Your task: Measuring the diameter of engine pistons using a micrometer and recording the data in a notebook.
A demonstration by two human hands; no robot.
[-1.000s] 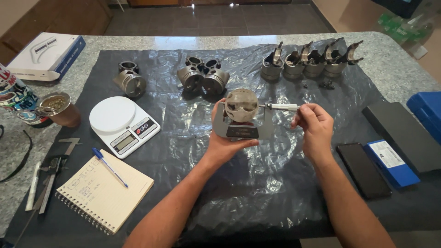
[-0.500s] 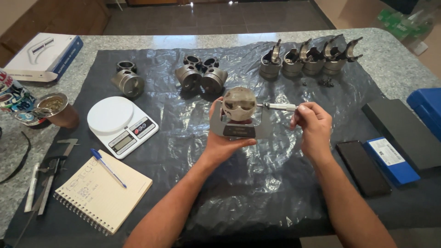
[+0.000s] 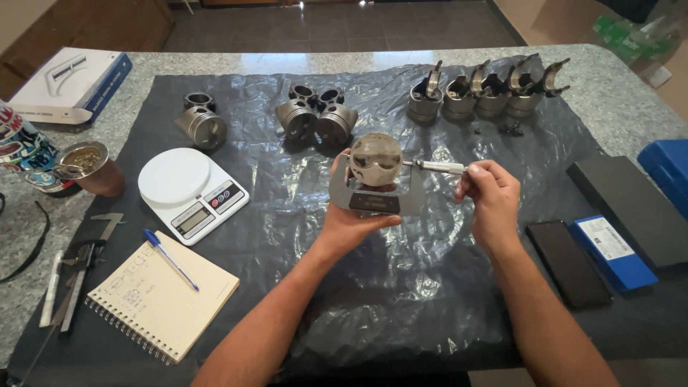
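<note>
My left hand holds a large grey micrometer by its frame, above the middle of a black plastic sheet. A metal piston sits between the micrometer's jaws. My right hand pinches the end of the micrometer's thimble, which sticks out to the right of the piston.
Three loose pistons lie at the back left and middle, and a row of several pistons with rods at the back right. A white kitchen scale, a spiral notebook with a blue pen, calipers, a cup and boxes surround the sheet.
</note>
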